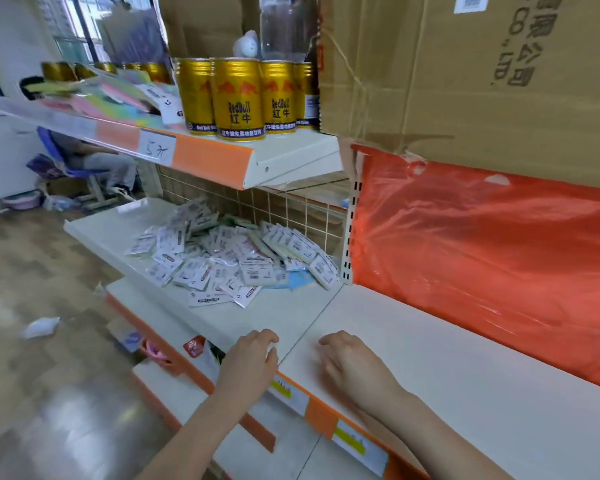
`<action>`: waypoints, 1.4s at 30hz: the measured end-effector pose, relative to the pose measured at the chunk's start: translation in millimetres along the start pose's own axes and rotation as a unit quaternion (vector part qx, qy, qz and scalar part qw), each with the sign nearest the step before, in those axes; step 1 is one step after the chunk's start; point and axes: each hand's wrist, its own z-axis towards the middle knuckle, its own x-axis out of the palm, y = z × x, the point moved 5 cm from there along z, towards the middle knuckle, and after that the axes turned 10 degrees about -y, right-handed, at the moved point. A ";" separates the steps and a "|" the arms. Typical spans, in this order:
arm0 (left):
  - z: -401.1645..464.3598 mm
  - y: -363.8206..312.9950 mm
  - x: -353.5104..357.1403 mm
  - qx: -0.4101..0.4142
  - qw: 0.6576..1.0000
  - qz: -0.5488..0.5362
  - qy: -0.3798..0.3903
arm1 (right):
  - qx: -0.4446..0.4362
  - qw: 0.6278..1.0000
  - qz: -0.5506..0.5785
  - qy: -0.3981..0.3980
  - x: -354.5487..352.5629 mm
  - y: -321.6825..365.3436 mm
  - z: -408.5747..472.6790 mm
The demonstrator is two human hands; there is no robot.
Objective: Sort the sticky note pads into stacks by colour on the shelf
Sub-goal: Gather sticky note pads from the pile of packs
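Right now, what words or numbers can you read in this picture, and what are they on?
"RedBull" and "红牛": on the gold cans on the upper shelf.
Handwritten mark, perhaps "5元", unclear: on the white price tag on that shelf's edge.
Printed Chinese characters, sideways: on the cardboard box, not clearly readable.
Labels on the packets in the pile: too small and blurred.
Yellow tags on the lower shelf's edge: blurred.

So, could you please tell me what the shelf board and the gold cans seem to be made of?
Shelf board: likely painted sheet metal, given its smooth cream surface and thin folded edge. Gold cans: probably metal, judging by their shiny ribbed rims and printed glossy sides.
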 end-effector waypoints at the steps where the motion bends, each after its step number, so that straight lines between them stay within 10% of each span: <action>1: 1.2 3.5 1.0 -0.003 1.000 0.001 -0.001 | 0.000 1.000 -0.003 0.005 5.0 -1.9 5.2; 19: 65.1 65.3 -16.4 -0.031 0.996 0.084 -0.019 | -0.080 0.994 -0.021 0.069 52.2 32.0 146.5; 42: 149.4 113.7 18.2 0.254 0.957 0.127 -0.049 | 0.013 0.997 -0.045 -0.065 114.8 73.6 197.4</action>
